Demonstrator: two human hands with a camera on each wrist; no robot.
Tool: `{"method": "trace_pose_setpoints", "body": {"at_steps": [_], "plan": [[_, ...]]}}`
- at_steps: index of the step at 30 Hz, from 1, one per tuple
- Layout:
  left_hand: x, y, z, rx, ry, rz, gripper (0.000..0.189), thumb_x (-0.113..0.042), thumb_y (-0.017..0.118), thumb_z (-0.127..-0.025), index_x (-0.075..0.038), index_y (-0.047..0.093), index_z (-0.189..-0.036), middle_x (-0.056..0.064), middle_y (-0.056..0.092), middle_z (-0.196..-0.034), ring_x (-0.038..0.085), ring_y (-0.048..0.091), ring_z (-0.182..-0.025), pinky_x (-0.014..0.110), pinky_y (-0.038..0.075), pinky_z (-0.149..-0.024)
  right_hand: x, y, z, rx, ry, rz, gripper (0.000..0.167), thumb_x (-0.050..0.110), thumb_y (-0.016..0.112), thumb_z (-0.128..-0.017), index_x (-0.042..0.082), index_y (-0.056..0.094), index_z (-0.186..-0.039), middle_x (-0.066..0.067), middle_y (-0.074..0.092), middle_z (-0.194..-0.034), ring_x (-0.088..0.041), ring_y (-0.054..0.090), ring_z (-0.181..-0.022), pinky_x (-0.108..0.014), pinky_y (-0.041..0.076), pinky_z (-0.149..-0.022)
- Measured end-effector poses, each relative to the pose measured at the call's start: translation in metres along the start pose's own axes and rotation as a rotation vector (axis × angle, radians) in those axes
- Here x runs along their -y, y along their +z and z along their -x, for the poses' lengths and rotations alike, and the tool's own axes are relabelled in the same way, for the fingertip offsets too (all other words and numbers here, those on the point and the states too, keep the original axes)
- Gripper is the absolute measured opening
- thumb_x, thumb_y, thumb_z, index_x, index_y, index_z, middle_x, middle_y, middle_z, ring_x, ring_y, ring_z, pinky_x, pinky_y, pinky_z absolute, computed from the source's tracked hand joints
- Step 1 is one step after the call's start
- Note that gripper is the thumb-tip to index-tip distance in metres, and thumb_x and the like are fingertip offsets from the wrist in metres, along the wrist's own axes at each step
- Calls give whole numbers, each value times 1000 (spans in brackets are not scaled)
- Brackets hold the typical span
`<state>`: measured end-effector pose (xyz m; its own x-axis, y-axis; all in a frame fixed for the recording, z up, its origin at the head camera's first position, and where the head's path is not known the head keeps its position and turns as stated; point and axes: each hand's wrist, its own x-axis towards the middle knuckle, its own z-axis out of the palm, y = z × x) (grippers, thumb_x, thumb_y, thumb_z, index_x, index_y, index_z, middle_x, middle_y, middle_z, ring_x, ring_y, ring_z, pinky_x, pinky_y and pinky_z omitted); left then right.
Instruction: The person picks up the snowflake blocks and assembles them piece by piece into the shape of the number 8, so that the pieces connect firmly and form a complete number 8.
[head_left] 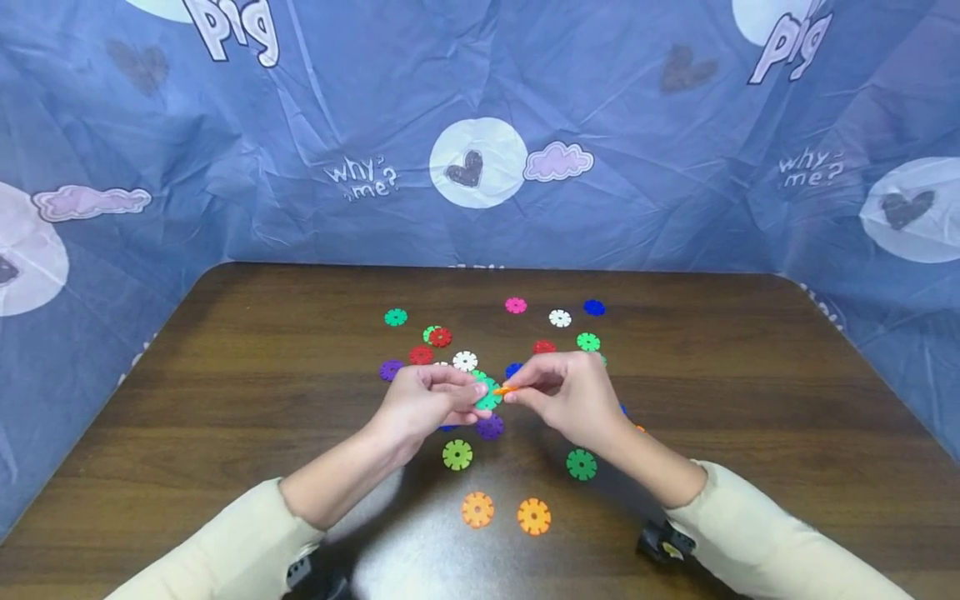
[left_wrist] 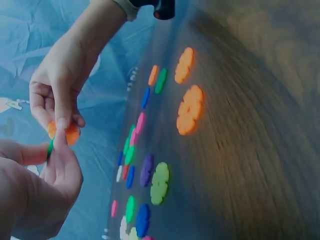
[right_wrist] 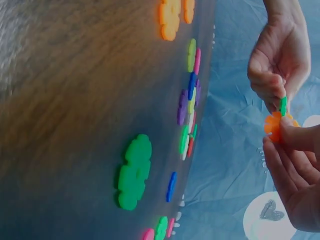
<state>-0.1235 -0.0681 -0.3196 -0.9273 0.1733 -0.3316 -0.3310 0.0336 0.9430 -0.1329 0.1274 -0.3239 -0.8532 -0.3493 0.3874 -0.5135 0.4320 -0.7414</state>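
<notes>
So that its notched rim is free, it seems, the left hand (head_left: 429, 402) pinches a round green plastic disc (head_left: 490, 397) by one side. The right hand (head_left: 576, 395) pinches a round orange plastic disc (right_wrist: 272, 126), turned crosswise, seeming to touch the green rim. Both are above the brown wooden bench (head_left: 255, 375), likely for room to turn

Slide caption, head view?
Left hand pinches a green notched plastic disc, right hand an orange notched plastic disc, above a brown wood-grain table.
</notes>
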Motion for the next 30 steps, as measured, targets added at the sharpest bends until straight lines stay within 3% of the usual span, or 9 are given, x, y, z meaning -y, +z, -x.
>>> {"method": "trace_pose_setpoints", "body": {"at_steps": [5, 9, 15, 25, 30], "plan": [[2, -3, 1, 114, -35, -75, 24, -8, 69, -87, 7, 64, -105, 14, 75, -88, 14, 73, -73, 30, 61, -77, -1, -7, -1, 123, -4, 28, 11, 5, 82, -72, 9, 75, -80, -4, 75, -77, -9, 72, -71, -21, 60, -69], [2, -7, 1, 160, -33, -143, 22, -8, 69, -87, 7, 66, -103, 13, 76, -89, 13, 72, -73, 31, 61, -79, -5, -11, -2, 217, -39, 38, 11, 3, 80, -74, 9, 75, -81, -3, 75, -78, -9, 72, -73, -20, 59, -70], [6, -9, 0, 218, -38, -148, 24, -7, 70, -86, 8, 65, -104, 10, 76, -88, 12, 72, -74, 31, 61, -79, -8, -12, 1, 273, -61, 46, 12, 1, 79, -75, 9, 75, -83, -3, 76, -80, -9, 73, -75, -18, 59, -72], [11, -10, 0, 207, -47, -165, 23, -7, 71, -85, 7, 67, -103, 10, 76, -88, 11, 71, -74, 34, 61, -81, -13, -13, 4, 312, -27, 67, 15, 5, 78, -77, 10, 75, -90, -3, 77, -86, -12, 73, -82, -19, 59, -76], [13, -18, -1, 188, -43, -154, 25, -6, 71, -85, 8, 66, -105, 9, 76, -88, 11, 70, -73, 33, 61, -81, -24, -26, 9, 436, 69, 130, 25, 6, 81, -74, 6, 72, -98, -8, 75, -95, -19, 71, -85, -20, 59, -74]]}}
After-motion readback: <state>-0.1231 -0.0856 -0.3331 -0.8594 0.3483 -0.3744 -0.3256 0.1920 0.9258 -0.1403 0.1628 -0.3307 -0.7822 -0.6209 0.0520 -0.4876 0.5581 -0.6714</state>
